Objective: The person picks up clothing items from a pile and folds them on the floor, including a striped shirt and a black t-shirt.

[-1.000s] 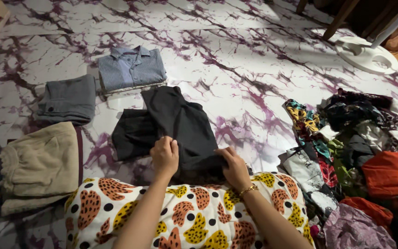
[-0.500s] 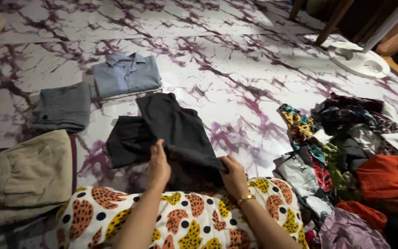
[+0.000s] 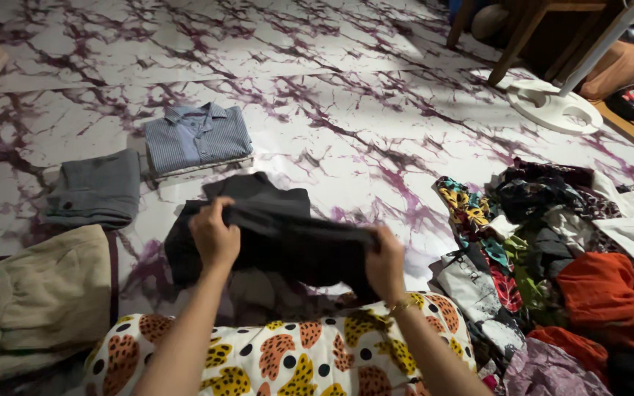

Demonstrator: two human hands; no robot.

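Note:
My left hand (image 3: 214, 236) and my right hand (image 3: 385, 265) each grip one end of a dark grey garment (image 3: 295, 246). They hold its near fold raised off the floor. The far part of the garment lies flat on the purple-veined white floor covering (image 3: 346, 110), just beyond my hands. A gold bracelet sits on my right wrist. My lap, in a spotted yellow and orange fabric (image 3: 288, 359), is right below the garment.
A folded striped shirt (image 3: 197, 138), folded grey trousers (image 3: 97, 189) and a folded beige cloth (image 3: 45, 290) lie to the left. A heap of unfolded colourful clothes (image 3: 552, 249) fills the right. A white fan base (image 3: 555, 106) and wooden furniture legs stand at the back right.
Both hands have lifted the near edge of the dark garment and carried it away from my lap, folding it over the far part.

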